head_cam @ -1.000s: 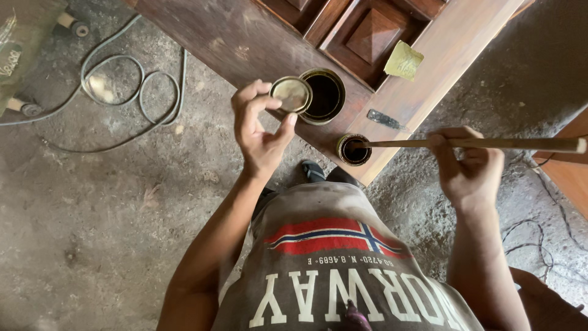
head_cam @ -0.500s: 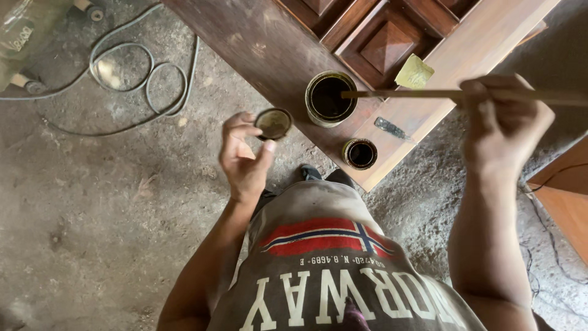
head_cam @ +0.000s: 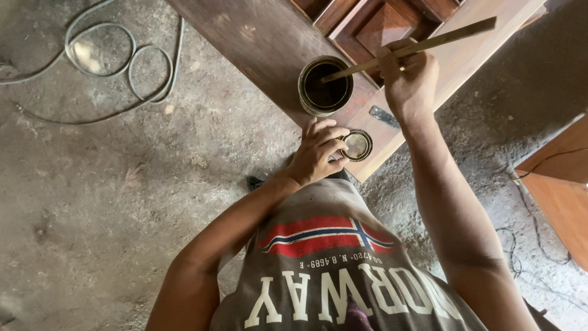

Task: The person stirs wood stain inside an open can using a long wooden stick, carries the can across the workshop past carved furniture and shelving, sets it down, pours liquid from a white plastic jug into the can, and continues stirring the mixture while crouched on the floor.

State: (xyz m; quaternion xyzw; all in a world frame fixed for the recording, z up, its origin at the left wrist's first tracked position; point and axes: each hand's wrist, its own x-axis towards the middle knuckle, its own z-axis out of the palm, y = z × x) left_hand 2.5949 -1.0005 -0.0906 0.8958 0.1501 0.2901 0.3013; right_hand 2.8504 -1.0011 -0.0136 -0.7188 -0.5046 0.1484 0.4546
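My left hand (head_cam: pixel 318 153) rests at the near edge of a dark wooden panelled door (head_cam: pixel 263 37) that lies flat. Its fingertips pinch a round metal lid (head_cam: pixel 357 145), which sits on top of a small tin at the door's edge. My right hand (head_cam: pixel 407 79) grips a long thin wooden stick (head_cam: pixel 429 41). The stick's lower tip dips into a larger open can (head_cam: pixel 325 86) of dark liquid standing on the door, just beyond my left hand.
A small metal hinge plate (head_cam: pixel 384 116) lies on the door's paler edge beside the tin. Looped grey cable (head_cam: pixel 104 55) lies on the rough concrete floor at the left. An orange-brown board (head_cam: pixel 560 190) and thin wires (head_cam: pixel 520 245) are at the right.
My left hand carried the lid from the left across onto the small tin. My right hand swung the stick over and lowered its tip into the large can.
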